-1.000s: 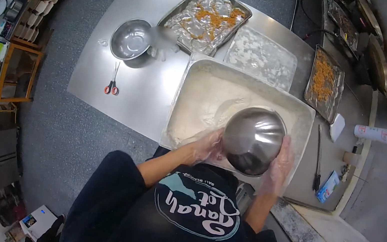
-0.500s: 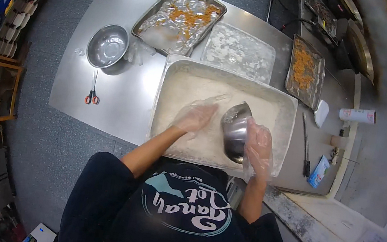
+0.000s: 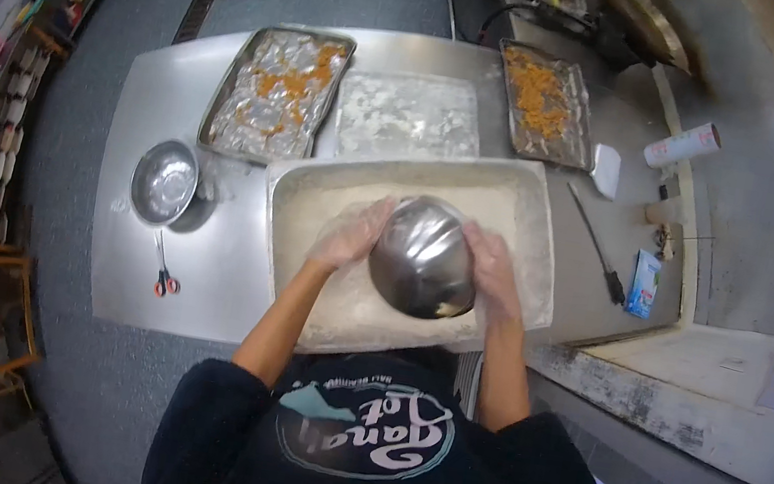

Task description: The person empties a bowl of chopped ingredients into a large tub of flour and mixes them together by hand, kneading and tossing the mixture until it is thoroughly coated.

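Note:
A shiny steel bowl (image 3: 425,258) is held between my two hands, over a pale rectangular tub (image 3: 547,257) with white flour-like powder (image 3: 344,321) in it. I cannot tell whether its inner or outer face shows. My left hand (image 3: 353,235), in a clear plastic glove, grips the bowl's left side. My right hand (image 3: 492,269), gloved the same way and a little blurred, holds the right side. The fingertips of both hands rest by the rim, partly hidden behind the bowl.
Left of the tub are a second steel bowl (image 3: 165,181) and scissors (image 3: 166,282). Behind it lie a foil-lined tray (image 3: 249,124) with orange crumbs, a powder-dusted clear slab (image 3: 409,116) and another crumb tray (image 3: 550,141). A dark rod (image 3: 597,243) and a blue packet (image 3: 643,285) lie right.
My left hand has moved from the powder to the bowl's left side, so both hands now hold the bowl. The bowl has turned and shifted left. The whole view has shifted too.

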Action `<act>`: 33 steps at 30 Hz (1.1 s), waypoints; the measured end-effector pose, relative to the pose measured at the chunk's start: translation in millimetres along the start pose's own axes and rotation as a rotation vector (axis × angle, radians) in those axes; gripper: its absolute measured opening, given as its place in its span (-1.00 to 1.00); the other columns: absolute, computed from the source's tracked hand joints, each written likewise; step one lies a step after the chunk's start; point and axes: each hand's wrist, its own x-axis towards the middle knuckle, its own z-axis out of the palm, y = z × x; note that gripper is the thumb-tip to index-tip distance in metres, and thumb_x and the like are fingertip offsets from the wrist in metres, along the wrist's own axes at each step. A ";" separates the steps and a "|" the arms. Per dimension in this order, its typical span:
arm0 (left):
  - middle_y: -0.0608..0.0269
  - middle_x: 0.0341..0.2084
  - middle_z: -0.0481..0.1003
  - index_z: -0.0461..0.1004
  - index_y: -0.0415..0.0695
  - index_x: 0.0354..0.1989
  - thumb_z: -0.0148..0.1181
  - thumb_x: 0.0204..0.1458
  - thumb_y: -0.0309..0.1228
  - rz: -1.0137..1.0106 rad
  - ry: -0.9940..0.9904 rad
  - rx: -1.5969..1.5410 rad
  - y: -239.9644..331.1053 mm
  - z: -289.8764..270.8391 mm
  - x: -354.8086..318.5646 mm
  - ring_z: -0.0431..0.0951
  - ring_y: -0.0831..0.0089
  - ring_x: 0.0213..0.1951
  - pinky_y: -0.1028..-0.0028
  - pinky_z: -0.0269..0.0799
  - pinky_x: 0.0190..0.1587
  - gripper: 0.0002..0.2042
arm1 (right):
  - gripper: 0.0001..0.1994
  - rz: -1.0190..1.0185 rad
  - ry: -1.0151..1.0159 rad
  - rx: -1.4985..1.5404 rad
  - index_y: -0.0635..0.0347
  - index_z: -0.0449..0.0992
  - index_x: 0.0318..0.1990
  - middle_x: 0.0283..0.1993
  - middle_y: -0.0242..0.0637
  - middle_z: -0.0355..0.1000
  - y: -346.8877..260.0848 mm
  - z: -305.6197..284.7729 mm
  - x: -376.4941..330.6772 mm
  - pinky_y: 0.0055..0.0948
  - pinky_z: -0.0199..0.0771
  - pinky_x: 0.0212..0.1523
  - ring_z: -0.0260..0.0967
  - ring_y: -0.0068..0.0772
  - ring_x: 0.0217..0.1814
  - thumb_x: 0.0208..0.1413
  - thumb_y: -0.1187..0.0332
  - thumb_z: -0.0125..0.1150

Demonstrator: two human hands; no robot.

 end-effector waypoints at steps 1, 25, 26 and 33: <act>-0.10 0.26 0.31 0.27 -0.23 0.30 -0.21 0.34 -0.25 0.178 0.136 0.099 -25.3 6.6 2.4 0.27 0.07 0.31 0.26 0.15 0.36 -0.55 | -0.56 0.010 0.047 0.015 0.27 0.62 -0.32 -0.40 -0.39 0.52 9.6 3.0 6.6 -0.50 0.40 -0.31 0.38 -0.60 -0.38 0.29 0.01 0.15; -0.26 -0.04 0.47 0.34 -0.23 0.14 -0.25 0.35 -0.22 0.268 0.332 0.141 -41.4 8.0 26.2 0.52 -0.17 -0.11 -0.01 0.40 -0.01 -0.61 | -0.47 0.184 0.144 0.011 0.36 0.51 0.03 0.00 -0.08 0.48 82.4 -4.0 78.2 -0.27 0.26 0.21 0.33 -0.24 0.15 0.29 -0.02 -0.02; -0.24 -0.05 0.49 0.36 -0.25 0.12 -0.25 0.34 -0.23 0.165 0.329 0.207 -62.0 28.4 -19.2 0.52 -0.13 -0.08 0.02 0.39 0.01 -0.61 | -0.46 0.216 0.138 -0.016 0.35 0.45 0.12 0.12 -0.04 0.41 129.3 13.3 23.7 -0.28 0.15 0.30 0.23 -0.19 0.27 0.30 -0.01 -0.04; -0.16 -0.03 0.52 0.41 -0.30 0.13 -0.23 0.34 -0.26 0.466 0.635 0.197 -40.2 16.7 10.6 0.50 -0.08 0.04 0.10 0.38 0.12 -0.58 | -0.39 0.086 0.199 -0.113 0.37 0.48 0.16 0.23 0.04 0.42 79.7 6.1 38.8 -0.26 0.03 0.46 0.20 -0.11 0.42 0.30 -0.07 -0.02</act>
